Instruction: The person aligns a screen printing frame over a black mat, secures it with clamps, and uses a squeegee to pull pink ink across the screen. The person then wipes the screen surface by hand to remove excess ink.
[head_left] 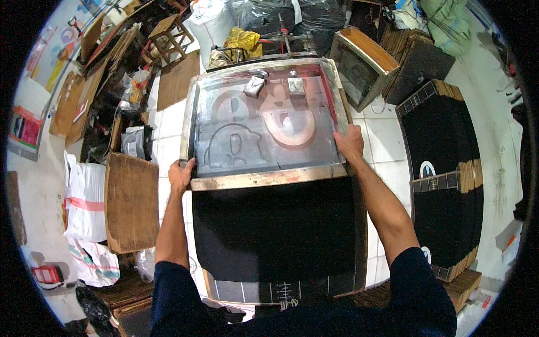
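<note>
A wide screen printing frame point(269, 178) with wooden edges lies ahead of me, its grey mesh showing rounded shapes and a reddish patch. My left hand point(180, 175) is closed on its near left corner, thumb on top. Farther up the opposite side, my right hand point(350, 144) grips the right edge; its fingertips under the frame are hidden. Two small metal blocks point(254, 86) sit near the mesh's far end. Nearer to me, a black sheet point(275, 230) lies flat on a board and reaches the frame's near edge. Whether the frame touches it, I cannot tell.
Stacked black panels point(443, 135) stand along the right. A wooden board point(132, 202) and white sacks point(84, 196) are at the left. Beyond the frame are a yellow cloth point(242, 42), black plastic bundles point(317, 22) and another framed screen point(362, 67). A wooden stool point(168, 36) stands far left.
</note>
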`<state>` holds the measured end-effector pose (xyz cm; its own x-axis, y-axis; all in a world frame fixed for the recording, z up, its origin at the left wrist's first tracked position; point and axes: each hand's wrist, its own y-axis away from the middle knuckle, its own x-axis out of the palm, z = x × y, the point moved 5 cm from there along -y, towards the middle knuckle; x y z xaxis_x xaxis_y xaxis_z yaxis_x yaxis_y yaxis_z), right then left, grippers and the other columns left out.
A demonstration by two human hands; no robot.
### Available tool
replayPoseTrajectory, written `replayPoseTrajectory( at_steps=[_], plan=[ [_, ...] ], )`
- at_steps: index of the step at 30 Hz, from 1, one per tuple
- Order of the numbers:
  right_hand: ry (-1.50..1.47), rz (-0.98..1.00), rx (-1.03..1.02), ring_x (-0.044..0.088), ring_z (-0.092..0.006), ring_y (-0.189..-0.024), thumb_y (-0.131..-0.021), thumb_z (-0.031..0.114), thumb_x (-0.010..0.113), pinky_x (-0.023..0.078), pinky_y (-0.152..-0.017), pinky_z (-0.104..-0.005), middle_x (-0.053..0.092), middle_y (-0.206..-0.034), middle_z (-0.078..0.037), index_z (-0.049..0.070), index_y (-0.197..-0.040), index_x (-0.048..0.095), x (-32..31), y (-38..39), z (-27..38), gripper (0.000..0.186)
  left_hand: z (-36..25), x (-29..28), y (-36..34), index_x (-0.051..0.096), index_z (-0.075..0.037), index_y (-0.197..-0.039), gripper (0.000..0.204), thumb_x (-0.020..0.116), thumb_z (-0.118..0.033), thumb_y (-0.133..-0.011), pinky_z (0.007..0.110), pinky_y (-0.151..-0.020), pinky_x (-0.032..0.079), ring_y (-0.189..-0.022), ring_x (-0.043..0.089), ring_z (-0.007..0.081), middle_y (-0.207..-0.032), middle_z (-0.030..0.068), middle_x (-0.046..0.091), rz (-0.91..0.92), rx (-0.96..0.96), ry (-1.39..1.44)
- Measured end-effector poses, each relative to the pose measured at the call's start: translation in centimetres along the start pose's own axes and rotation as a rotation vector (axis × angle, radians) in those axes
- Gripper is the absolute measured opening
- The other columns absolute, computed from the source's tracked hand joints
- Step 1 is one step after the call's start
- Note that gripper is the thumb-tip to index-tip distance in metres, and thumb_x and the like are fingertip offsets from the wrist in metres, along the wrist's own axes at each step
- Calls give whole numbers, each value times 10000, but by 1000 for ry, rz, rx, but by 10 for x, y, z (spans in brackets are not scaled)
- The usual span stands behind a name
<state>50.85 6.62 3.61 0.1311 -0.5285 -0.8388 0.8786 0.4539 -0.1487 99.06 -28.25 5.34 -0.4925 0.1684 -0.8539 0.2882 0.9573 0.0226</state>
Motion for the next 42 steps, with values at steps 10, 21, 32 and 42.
replayPoseTrajectory(
  at_steps=[10, 21, 32, 42],
  plan=[
    [-548, 361, 443, 659, -205, -899, -806, 423, 820, 526, -780, -352, 710, -1050, -123, -20, -1215, 660, -195, 223, -62, 623, 2, -118, 251, 642, 82, -830, 493, 815, -375, -766, 443, -700, 506, -718, 634, 330, -790, 221, 669, 22, 15, 158],
    [-321, 36, 623, 663, -199, -916, -823, 320, 814, 518, -843, -332, 717, -1047, -137, -83, -1161, 662, -401, 436, -121, 547, -67, -165, 385, 706, 51, -1054, 484, 863, -307, -769, 355, -708, 529, -800, 674, 248, -837, 145, 669, 351, 235, 296],
    [-423, -32, 521, 617, -211, -1024, -900, 308, 734, 470, -939, -345, 672, -1168, -133, -72, -1247, 607, -477, 520, -151, 530, -13, -90, 375, 699, 51, -1074, 473, 677, -403, -944, 350, -837, 510, -912, 634, 229, -995, 123, 689, 548, 2, 696],
    [-429, -135, 625, 601, -217, -1036, -919, 326, 704, 460, -954, -359, 656, -1182, -115, -50, -1263, 608, -472, 564, -164, 518, 148, -40, 367, 586, 75, -1101, 822, 880, -555, -663, 433, -819, 555, -949, 692, 374, -1050, 232, 698, 347, -265, 33]
  ],
)
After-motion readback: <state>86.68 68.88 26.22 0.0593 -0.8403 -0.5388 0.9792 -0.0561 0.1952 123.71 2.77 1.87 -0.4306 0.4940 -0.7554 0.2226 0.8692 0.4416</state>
